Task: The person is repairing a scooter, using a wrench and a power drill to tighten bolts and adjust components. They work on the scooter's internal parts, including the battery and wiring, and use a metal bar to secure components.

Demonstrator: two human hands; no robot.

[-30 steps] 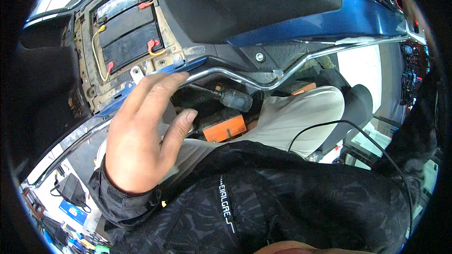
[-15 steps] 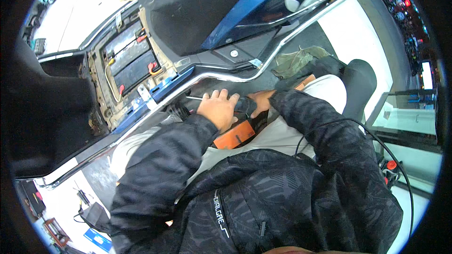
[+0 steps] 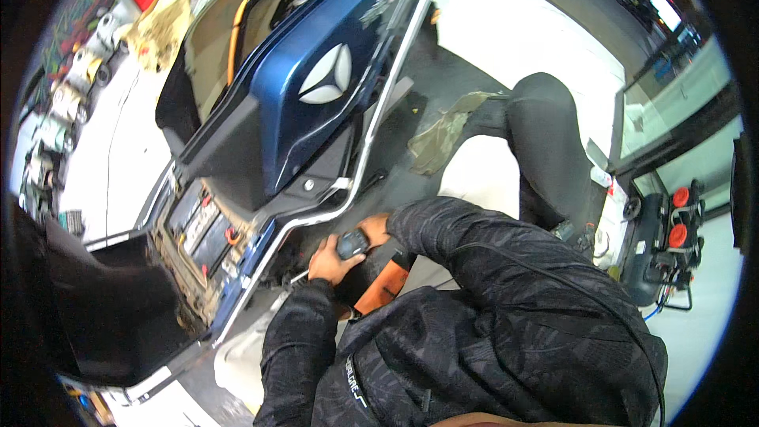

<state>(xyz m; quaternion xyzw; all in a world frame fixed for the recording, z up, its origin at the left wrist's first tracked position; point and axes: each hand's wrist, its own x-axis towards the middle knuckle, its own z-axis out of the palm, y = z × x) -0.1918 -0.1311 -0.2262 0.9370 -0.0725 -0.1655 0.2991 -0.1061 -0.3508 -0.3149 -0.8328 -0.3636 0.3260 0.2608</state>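
Observation:
My left hand and my right hand are closed round a black blocky tool, perhaps a cordless power tool. Its dark, flat end points up between them. A thin metal rod sticks out beside my left hand toward the vehicle; I cannot tell if it belongs to the tool. Just below my hands, against my lap, is an orange box-like thing. My hands are close to the bent chrome rail along the blue vehicle's side.
Inside the vehicle's open compartment sit dark batteries with red and orange leads. A blue body panel rises ahead, and a black seat-like part stands at left. An olive cloth lies on the floor; a black compressor stands at right.
The view has swung right and tilted. My left hand has gone from spread fingers over the tool to gripping its side. The tool's flat end now faces up.

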